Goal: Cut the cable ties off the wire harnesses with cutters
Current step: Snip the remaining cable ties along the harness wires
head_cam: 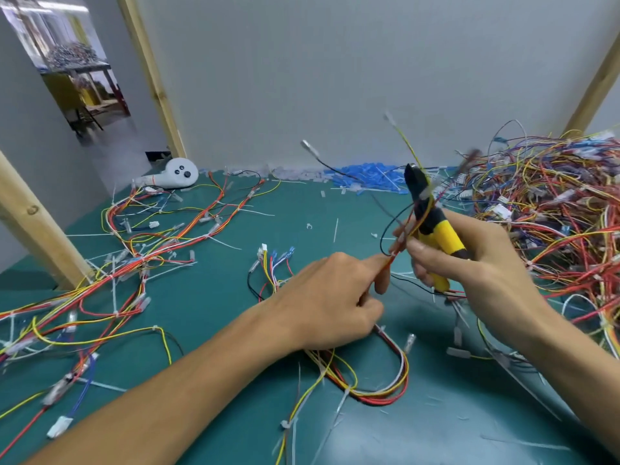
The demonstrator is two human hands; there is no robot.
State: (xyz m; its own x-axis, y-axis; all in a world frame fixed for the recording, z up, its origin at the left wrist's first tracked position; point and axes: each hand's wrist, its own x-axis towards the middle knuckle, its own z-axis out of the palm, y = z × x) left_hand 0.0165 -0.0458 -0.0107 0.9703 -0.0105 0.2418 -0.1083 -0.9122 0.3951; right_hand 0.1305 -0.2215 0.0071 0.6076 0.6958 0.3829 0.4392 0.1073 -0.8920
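One tangled multicoloured harness (pixel 375 397); yellow-handled cutters (pixel 439 233)

Teal mat (pixel 235 330), plain, under multi-col wires.

Cutters (pixel 436 226): yellow grips w/ black bands, black head. Held harness (pixel 399 245): orange, red, yellow, 1 black strand. Loop harness (pixel 382 396) near front: red, white, yellow, orange. Wire pile (pixel 553 213) at right: mostly red + yellow, w/ blue, orange, white bits. Left harnesses (pixel 151 236): red, orange, yellow, white, some blue. Cable ties (pixel 336 229): white to translucent. Connector heap (pixel 365 179) at back: bright blue, pale clear ones beside. Controller (pixel 179 174): white, dark btns. Wall (pixel 335 62): plain light grey. Posts (pixel 152 78): pale wood, faint grain.
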